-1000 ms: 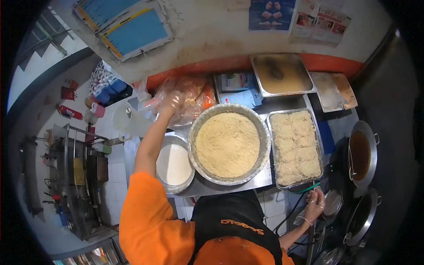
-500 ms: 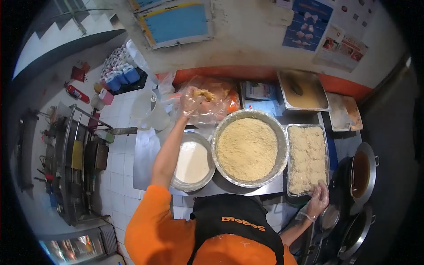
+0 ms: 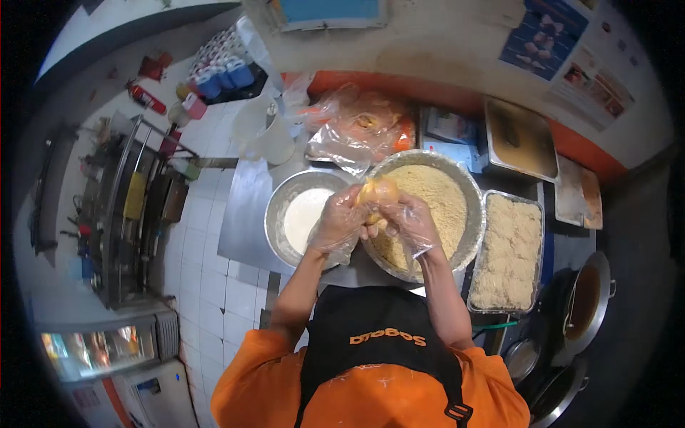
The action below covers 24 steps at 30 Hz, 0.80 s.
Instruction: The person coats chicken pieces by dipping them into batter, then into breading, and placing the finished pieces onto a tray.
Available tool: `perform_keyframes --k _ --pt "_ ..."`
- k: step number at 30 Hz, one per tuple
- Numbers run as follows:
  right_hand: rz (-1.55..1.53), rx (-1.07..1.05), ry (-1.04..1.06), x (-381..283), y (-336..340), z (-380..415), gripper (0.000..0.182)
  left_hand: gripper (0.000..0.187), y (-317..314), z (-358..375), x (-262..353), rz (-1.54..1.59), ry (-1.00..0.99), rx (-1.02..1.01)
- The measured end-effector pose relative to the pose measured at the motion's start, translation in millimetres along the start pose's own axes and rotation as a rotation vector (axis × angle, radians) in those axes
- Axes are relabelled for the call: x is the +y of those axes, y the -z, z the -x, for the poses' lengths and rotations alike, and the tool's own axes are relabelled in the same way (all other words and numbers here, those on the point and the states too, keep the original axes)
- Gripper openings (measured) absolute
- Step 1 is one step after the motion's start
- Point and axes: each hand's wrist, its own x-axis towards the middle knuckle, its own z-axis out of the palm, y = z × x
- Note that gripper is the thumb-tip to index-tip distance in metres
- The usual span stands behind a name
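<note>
Both of my hands wear clear plastic gloves and meet above the big metal bowl (image 3: 477, 235) of pale yellow crumbs (image 3: 442, 192). My left hand (image 3: 338, 222) and my right hand (image 3: 414, 225) are closed around a yellowish piece of raw chicken (image 3: 378, 190), held up between the fingers. To the left, partly behind my left hand, a smaller metal bowl (image 3: 274, 227) contains white batter (image 3: 303, 214). On the right, a metal tray (image 3: 540, 274) is filled with crumb-coated pieces (image 3: 506, 250). A clear plastic bag (image 3: 349, 139) with more yellowish pieces lies behind the bowls.
A clear plastic jug (image 3: 275, 135) stands at the table's back left. Behind the tray are a metal pan of brownish liquid (image 3: 524, 146) and a stained container (image 3: 579, 192). Large woks (image 3: 596, 299) sit at the far right.
My left hand has come forward from the plastic bag with the chicken piece. My right hand has left the tray's near corner and joined it over the crumb bowl. The view has shifted.
</note>
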Motion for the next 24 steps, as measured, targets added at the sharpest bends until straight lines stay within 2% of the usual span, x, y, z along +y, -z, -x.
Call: perform_keyframes --k 1,2,3,5,7,8,9,11,12,13,14,15,16,18,22,23,24 --pt "0.043 0.104 0.016 7 1 0 0.017 0.031 3 5 -2 0.003 0.003 0.026" --pt "-0.02 0.077 0.135 12 6 -1 0.021 0.032 7 9 -5 -0.067 -0.026 0.094" --pt "-0.025 0.062 0.118 15 11 -2 0.021 0.032 11 13 -8 -0.14 -0.052 0.159" --pt "-0.004 0.051 0.165 15 16 -10 0.025 0.035 20 20 -16 -0.071 -0.066 0.118" --pt "-0.014 0.013 0.133 21 15 -12 0.029 0.034 21 25 -24 0.165 -0.071 0.02" --pt "-0.094 -0.06 0.006 20 12 -11 0.032 0.032 18 27 -23 0.195 0.002 -0.043" --pt "-0.173 -0.132 -0.123 17 9 -11 0.034 0.032 16 26 -19 0.19 0.003 -0.048" --pt "-0.154 -0.115 -0.121 19 2 -13 0.032 0.029 6 27 -15 0.071 0.02 -0.018" --pt "-0.077 -0.115 -0.049 23 4 -14 0.03 0.031 2 26 -13 -0.13 0.01 0.077" --pt "0.0 -0.115 0.021 25 5 -14 0.027 0.031 1 26 -16 -0.128 0.015 0.079" --pt "-0.004 -0.116 0.018 24 3 -12 0.027 0.03 2 27 -20 -0.144 -0.084 0.157" --pt "0.014 -0.078 0.11 21 0 -9 0.025 0.029 5 27 -23 -0.161 -0.183 0.234" --pt "0.03 -0.038 0.201 20 -3 -6 0.022 0.029 8 27 -26 -0.164 -0.178 0.232" --pt "0.06 0.006 0.25 24 -3 -5 0.021 0.024 11 25 -29 -0.268 -0.151 0.421" --pt "0.167 0.165 0.366 24 -9 -6 0.02 0.024 10 26 -16 -0.214 -0.151 0.432" --pt "0.168 0.166 0.366 28 -10 -9 0.02 0.024 13 27 -12 -0.271 -0.175 0.428" --pt "0.297 0.23 0.4 35 -11 -13 0.02 0.024 15 29 -7 -0.328 -0.199 0.424"
